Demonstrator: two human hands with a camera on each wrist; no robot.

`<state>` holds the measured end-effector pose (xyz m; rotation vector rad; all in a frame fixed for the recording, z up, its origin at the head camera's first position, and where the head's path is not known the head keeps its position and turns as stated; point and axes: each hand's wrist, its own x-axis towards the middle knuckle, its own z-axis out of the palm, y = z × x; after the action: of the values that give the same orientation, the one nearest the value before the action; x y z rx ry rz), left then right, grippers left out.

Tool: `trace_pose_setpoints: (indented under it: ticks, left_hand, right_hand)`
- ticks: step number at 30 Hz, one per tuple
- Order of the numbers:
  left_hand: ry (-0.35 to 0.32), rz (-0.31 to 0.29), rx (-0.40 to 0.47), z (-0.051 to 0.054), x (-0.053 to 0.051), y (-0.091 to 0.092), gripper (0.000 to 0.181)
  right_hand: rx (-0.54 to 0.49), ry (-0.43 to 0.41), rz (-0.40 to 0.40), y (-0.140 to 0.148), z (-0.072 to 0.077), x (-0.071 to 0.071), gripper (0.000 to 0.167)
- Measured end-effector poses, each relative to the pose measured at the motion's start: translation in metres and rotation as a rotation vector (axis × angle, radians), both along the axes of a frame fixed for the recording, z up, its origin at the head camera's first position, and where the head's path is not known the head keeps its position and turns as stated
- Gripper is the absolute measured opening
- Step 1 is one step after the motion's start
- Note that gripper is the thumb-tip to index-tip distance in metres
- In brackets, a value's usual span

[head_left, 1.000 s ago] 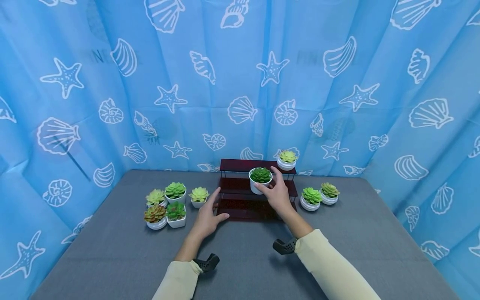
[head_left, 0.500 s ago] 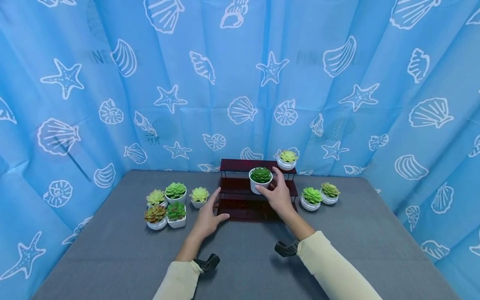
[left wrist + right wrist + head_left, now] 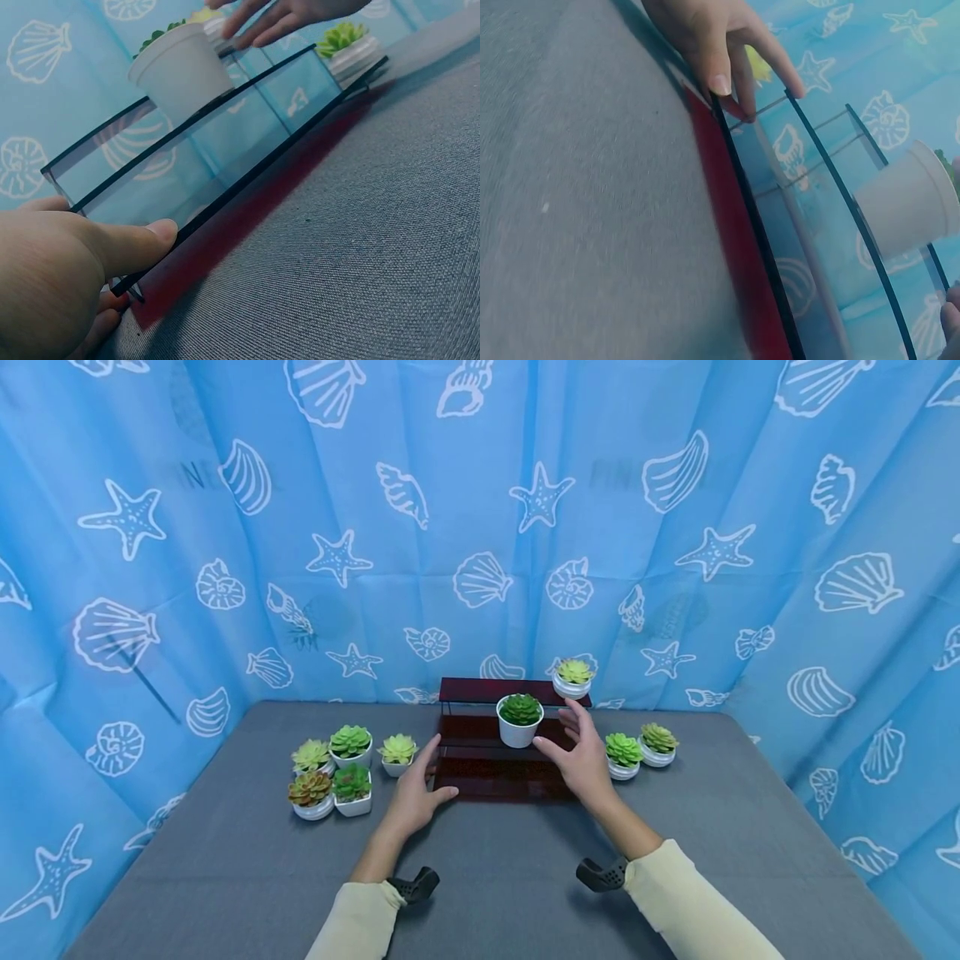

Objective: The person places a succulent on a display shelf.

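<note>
A dark green succulent in a white pot (image 3: 517, 732) stands upright on the middle tier of a dark red three-tier display stand (image 3: 480, 691). My right hand (image 3: 581, 760) is just right of that pot, apart from it, with fingers spread and holding nothing. At the stand's left end my left hand (image 3: 412, 797) grips the frame. In the left wrist view the thumb of the left hand (image 3: 67, 262) presses the lower tier's front edge while other fingers reach round the end. A pale green succulent (image 3: 573, 672) in a ridged white pot sits at the top tier's right end.
Left of the stand is a group of potted succulents (image 3: 351, 743), with one yellow-green succulent (image 3: 398, 750) nearer the stand. Two more, a bright green succulent (image 3: 623, 750) and an olive succulent (image 3: 659, 740), stand to its right. A blue shell-print curtain (image 3: 420, 552) hangs behind the grey tabletop (image 3: 480, 885).
My right hand has let go of the white pot with the dark green succulent and moved right, away from it. The pot stays on the middle tier. The left hand has not moved.
</note>
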<state>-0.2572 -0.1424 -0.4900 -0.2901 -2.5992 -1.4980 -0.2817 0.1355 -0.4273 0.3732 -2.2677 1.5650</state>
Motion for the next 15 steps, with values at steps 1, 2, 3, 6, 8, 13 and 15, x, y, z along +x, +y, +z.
trace_pose_setpoints:
  ticks: [1,2,3,6,8,13,15]
  left_hand:
    - [0.001,0.0,0.0,0.0,0.0,0.0,0.087]
    - [-0.002,0.0,0.001,0.0,0.0,0.0,0.087]
    - [-0.003,0.001,0.003,0.001,0.0,0.0,0.087]
    - [-0.005,0.001,0.004,0.001,0.0,0.0,0.087]
    - [-0.007,0.002,0.006,0.001,0.0,0.0,0.087]
    - [-0.001,0.003,0.003,0.001,0.0,0.0,0.087]
    - [-0.004,0.002,0.003,0.001,0.001,0.0,0.087]
  right_hand:
    - [0.012,0.022,-0.011,0.002,0.0,0.001,0.078]
    - [0.029,0.042,-0.027,0.005,-0.001,0.003,0.078]
    - [0.044,0.061,-0.044,0.008,-0.001,0.005,0.078]
    - [0.099,0.111,-0.098,0.016,-0.003,0.009,0.078]
    - [0.133,0.136,-0.134,0.022,-0.005,0.012,0.078]
    - [0.187,0.191,-0.206,0.037,-0.01,0.016,0.078]
    - [0.194,0.209,-0.226,0.043,-0.012,0.017,0.078]
